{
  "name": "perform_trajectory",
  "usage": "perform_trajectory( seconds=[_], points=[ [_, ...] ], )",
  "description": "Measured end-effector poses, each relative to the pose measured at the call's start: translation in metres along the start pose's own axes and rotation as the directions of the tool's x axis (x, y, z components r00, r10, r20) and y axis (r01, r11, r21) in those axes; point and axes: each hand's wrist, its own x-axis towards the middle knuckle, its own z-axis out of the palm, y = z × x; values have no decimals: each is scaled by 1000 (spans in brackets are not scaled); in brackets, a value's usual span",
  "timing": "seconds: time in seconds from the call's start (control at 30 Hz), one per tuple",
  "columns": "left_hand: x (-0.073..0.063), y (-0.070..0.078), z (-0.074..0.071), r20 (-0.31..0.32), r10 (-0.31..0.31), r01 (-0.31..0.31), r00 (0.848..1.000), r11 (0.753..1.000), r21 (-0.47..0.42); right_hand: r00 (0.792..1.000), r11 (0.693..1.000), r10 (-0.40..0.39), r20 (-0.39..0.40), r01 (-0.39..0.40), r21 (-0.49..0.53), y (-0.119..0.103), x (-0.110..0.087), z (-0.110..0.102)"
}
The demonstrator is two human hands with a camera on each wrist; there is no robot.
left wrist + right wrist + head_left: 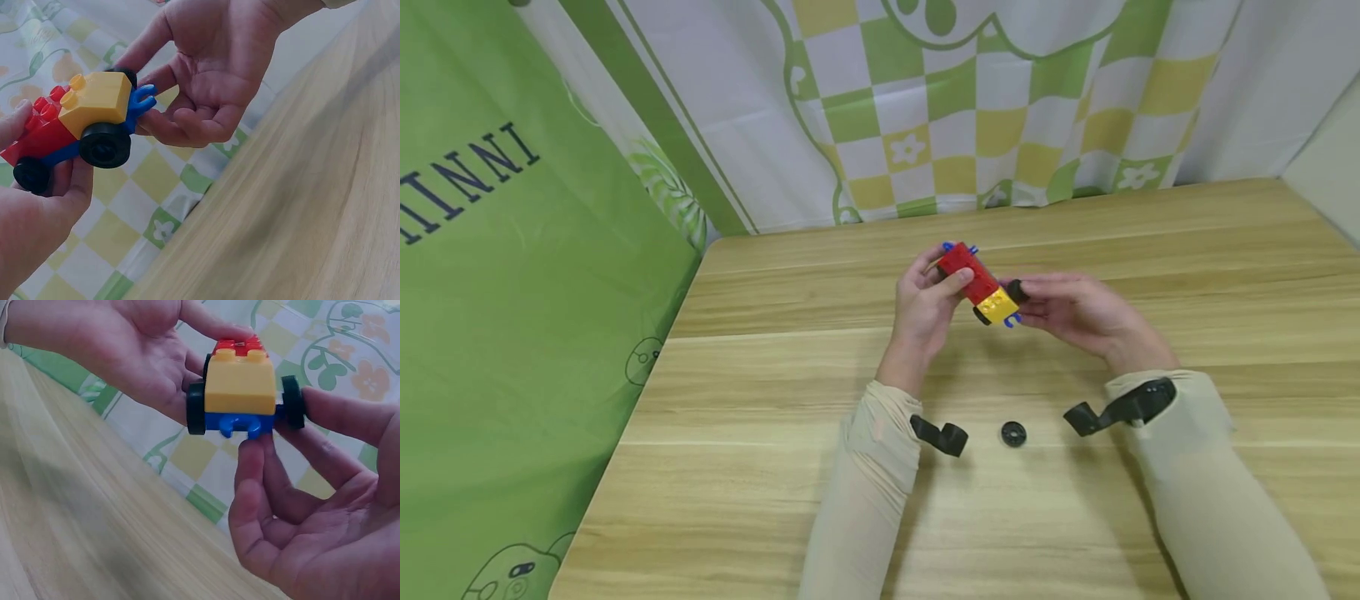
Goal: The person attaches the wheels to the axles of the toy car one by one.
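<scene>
My left hand (921, 317) grips a toy brick car (982, 287) by its red rear part, thumb over the studs. The car has a sloped yellow brick (99, 100) at the front, a blue chassis (61, 153) and a blue forked coupling (240, 425). At the front corner nearest my right hand (1078, 312), its fingers pinch a black wheel (292, 402) that stands slightly out from the chassis on its axle. The opposite front wheel (196, 409) sits close against the car's side. Fingertips of my right hand also lie just under the coupling.
A loose black wheel (1013, 433) lies flat on the wooden table (737, 467), between my forearms. Behind the table's far edge hangs a checked green, yellow and white curtain (951, 125). A green cloth (497, 333) hangs along the left side.
</scene>
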Motion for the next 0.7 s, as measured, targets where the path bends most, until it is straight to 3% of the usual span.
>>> perform_trajectory(
  seconds=[0.23,0.47,0.7],
  points=[
    [-1,-1,-1,28,6,-6,1000,1000,8,996,987,77,-44,-83,-138,-2,-2,-1],
    [-3,-2,-1,59,15,-16,998,1000,2,994,989,67,92,-53,-137,3,-1,-6],
    [-5,-1,0,87,7,-6,996,1000,-15,982,995,48,181,-31,-98,4,1,-7]
  ],
)
